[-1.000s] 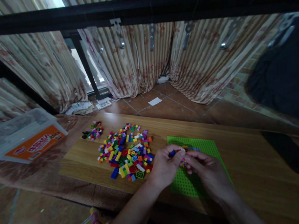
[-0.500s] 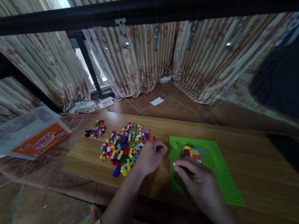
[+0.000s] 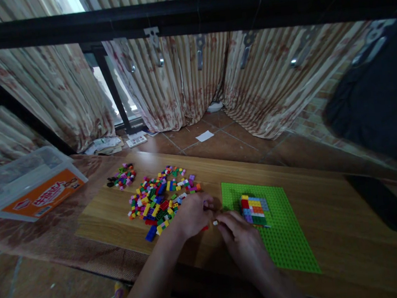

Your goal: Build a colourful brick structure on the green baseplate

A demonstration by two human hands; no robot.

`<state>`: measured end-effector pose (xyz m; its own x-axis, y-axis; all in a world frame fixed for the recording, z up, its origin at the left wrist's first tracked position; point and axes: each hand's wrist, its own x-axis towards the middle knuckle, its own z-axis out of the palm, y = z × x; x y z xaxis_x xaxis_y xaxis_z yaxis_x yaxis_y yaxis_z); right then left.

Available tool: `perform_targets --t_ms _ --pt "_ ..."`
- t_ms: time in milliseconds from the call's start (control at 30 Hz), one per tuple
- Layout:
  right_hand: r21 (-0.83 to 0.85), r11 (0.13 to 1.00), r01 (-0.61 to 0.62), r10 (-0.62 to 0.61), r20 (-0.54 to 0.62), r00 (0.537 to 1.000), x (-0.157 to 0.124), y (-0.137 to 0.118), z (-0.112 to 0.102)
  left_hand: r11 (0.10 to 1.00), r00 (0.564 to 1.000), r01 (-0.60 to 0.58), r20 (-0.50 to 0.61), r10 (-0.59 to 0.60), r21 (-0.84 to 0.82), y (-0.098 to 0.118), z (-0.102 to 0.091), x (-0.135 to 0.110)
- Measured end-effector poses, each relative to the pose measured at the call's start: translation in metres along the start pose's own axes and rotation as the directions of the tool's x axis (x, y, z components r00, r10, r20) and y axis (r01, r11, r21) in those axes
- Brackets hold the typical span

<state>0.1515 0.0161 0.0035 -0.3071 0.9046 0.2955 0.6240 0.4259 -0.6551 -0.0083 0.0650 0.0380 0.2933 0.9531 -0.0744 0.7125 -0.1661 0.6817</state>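
Note:
A pile of small coloured bricks (image 3: 159,197) lies on a wooden board (image 3: 116,213). My left hand (image 3: 190,214) rests at the pile's right edge with its fingers curled; what they hold is hidden. My right hand (image 3: 240,238) lies just left of a green baseplate (image 3: 280,235), fingertips pinched near a small white brick (image 3: 215,223). A small multicoloured block of stacked bricks (image 3: 254,209) stands on the baseplate, apart from both hands.
A smaller heap of bricks (image 3: 122,176) lies at the board's far left. A clear plastic box with an orange label (image 3: 30,186) sits to the left. A black flat object (image 3: 386,203) lies at the right. Curtains and a black rail stand behind.
The stacked bricks, held between both hands a second ago, now stand on the baseplate. Both hands have moved left toward the edge of the pile.

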Motion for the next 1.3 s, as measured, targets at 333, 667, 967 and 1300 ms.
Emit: perform_targets --t_ms 333,667,967,1300 --pt "0.032 0.999 0.014 -0.013 -0.011 1.000 -0.003 0.004 -0.007 0.999 0.999 -0.001 0.046 0.003 -0.037 0.001 -0.011 -0.002" --pt "0.008 0.999 0.050 -0.050 0.029 0.998 -0.005 0.007 -0.007 0.983 0.992 -0.060 -0.120 0.040 -0.171 -0.020 -0.025 0.000" --pt "-0.008 0.997 0.083 -0.083 0.014 0.996 -0.006 0.012 -0.006 0.951 0.957 0.241 -0.213 -0.199 0.192 -0.045 -0.062 -0.011" --pt "-0.010 0.997 0.079 -0.078 0.022 0.997 -0.007 0.010 -0.006 0.939 0.960 0.253 -0.180 -0.215 0.232 -0.037 -0.052 -0.009"
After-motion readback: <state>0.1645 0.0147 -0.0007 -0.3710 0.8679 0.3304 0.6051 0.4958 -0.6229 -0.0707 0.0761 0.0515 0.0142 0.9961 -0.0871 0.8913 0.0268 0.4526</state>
